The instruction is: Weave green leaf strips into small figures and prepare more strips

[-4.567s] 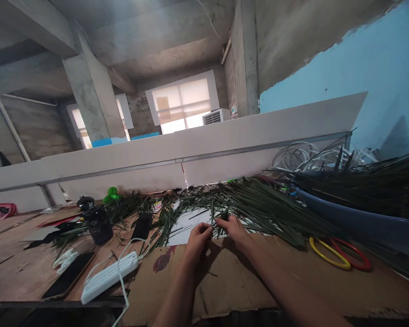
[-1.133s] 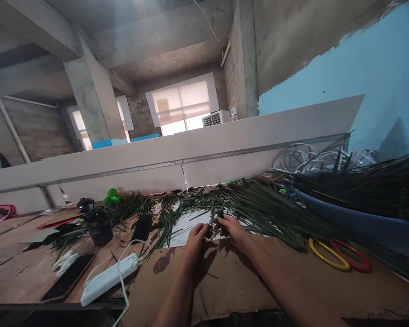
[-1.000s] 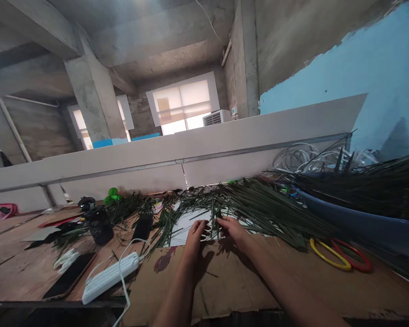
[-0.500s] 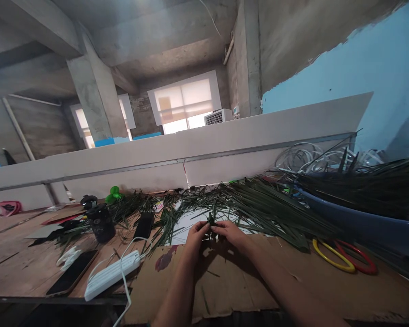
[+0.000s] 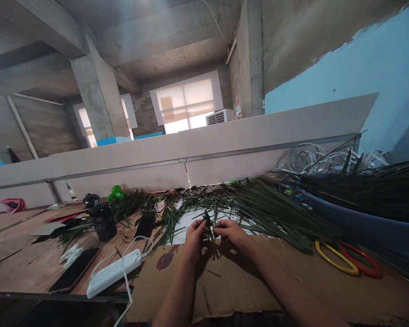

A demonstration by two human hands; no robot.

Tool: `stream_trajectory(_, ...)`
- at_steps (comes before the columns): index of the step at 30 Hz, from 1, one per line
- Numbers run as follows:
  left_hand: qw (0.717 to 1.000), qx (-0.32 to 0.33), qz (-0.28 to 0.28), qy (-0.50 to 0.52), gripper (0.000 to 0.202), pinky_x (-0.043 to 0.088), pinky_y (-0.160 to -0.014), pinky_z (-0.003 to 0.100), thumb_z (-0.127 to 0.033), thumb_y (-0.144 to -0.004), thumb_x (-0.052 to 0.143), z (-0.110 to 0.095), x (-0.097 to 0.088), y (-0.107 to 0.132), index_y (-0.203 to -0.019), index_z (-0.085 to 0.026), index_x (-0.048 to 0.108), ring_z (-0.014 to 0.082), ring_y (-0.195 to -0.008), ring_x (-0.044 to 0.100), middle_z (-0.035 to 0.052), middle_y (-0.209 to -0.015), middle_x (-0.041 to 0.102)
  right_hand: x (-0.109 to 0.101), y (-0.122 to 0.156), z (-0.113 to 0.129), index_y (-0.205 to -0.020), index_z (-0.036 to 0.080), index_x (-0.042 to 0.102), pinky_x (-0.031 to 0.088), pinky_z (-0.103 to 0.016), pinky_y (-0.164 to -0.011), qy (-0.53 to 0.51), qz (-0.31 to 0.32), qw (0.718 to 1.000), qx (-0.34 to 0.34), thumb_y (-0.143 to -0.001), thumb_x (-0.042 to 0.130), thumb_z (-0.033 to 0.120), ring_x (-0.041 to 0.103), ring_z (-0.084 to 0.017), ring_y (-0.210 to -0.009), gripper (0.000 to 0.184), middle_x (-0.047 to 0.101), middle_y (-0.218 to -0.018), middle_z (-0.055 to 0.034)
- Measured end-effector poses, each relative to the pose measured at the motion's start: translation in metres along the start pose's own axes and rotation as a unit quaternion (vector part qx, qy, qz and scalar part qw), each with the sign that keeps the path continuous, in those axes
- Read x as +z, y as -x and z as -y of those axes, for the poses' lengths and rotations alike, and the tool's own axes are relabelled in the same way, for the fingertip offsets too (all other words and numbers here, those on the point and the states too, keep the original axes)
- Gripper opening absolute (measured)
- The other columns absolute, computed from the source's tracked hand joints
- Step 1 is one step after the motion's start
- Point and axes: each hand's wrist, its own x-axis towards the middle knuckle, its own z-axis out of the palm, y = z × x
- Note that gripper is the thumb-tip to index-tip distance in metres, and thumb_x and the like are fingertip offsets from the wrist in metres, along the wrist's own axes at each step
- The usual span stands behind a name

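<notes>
My left hand (image 5: 193, 234) and my right hand (image 5: 229, 230) meet over the far edge of a brown cardboard sheet (image 5: 225, 281). Both pinch a small folded piece of dark green leaf strips (image 5: 207, 221) held between their fingertips. Just beyond the hands lies a wide heap of long green leaf strips (image 5: 259, 206) spread over white paper (image 5: 191, 222). More strips fill a blue basin (image 5: 361, 222) at the right.
A white power strip (image 5: 114, 273) with its cable, a black phone (image 5: 75, 269), a second dark phone (image 5: 145, 224) and a black cup (image 5: 103, 221) lie at the left on the wooden table (image 5: 20, 268). Yellow and red rings (image 5: 347, 263) lie at the right. A white partition (image 5: 191, 154) backs the table.
The hands have drawn slightly nearer to each other and lifted the small leaf piece up off the heap. The view has shifted a little to the left.
</notes>
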Motion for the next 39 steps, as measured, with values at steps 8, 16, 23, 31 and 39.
stream_trajectory(8,1.0,0.017,-0.013,0.014,0.05,0.04,-0.049,0.02,-0.052,-0.053,0.089,0.002,-0.002,-0.001,-0.076,-0.02,0.058,0.0079,-0.049,0.052,-0.0049,-0.063,0.058,0.002,0.0,-0.001,-0.065,0.019,0.063,0.027,-0.023,-0.045,-0.01,0.023,1.0,-0.001,-0.059,0.078,0.044,0.045,-0.009,-0.044,0.029,0.061,-0.055,0.0029)
stream_trajectory(16,1.0,0.006,-0.019,0.024,0.053,0.041,-0.044,0.02,-0.052,-0.052,0.089,0.003,-0.003,-0.001,-0.077,-0.02,0.054,0.0084,-0.045,0.052,-0.006,-0.061,0.056,0.002,-0.002,-0.003,-0.066,0.019,0.062,0.028,-0.023,-0.048,-0.011,0.047,0.999,0.005,-0.06,0.078,0.043,0.044,-0.009,-0.048,0.029,0.065,-0.062,-0.0001)
stream_trajectory(23,0.999,-0.007,0.003,0.052,0.048,0.039,-0.045,0.02,-0.044,-0.06,0.084,-0.003,0.002,0.003,-0.093,-0.022,0.057,0.0098,-0.048,0.054,-0.0047,-0.067,0.059,0.001,0.0,-0.001,-0.066,0.02,0.06,0.027,-0.023,-0.048,-0.009,0.049,0.999,0.015,-0.061,0.078,0.044,0.041,-0.009,-0.047,0.031,0.056,-0.055,0.0043)
stream_trajectory(31,0.996,-0.017,0.073,0.055,0.051,0.041,-0.053,0.022,-0.049,-0.077,0.069,-0.017,0.009,0.016,-0.124,-0.032,0.06,0.0151,-0.066,0.06,-0.0006,-0.082,0.061,0.002,0.006,0.005,-0.065,0.021,0.057,0.029,-0.024,-0.05,-0.015,0.044,0.999,0.01,-0.062,0.074,0.04,0.045,-0.011,-0.049,0.025,0.053,-0.052,0.0051)
stream_trajectory(39,0.995,-0.03,0.075,0.06,0.04,0.044,-0.052,0.022,-0.049,-0.069,0.081,-0.012,0.008,0.015,-0.099,-0.027,0.066,0.0141,-0.064,0.06,-0.0014,-0.084,0.062,0.001,0.004,0.004,-0.062,0.021,0.057,0.029,-0.025,-0.051,-0.013,0.052,0.998,0.016,-0.059,0.068,0.032,0.044,-0.011,-0.049,0.016,0.05,-0.051,0.0056)
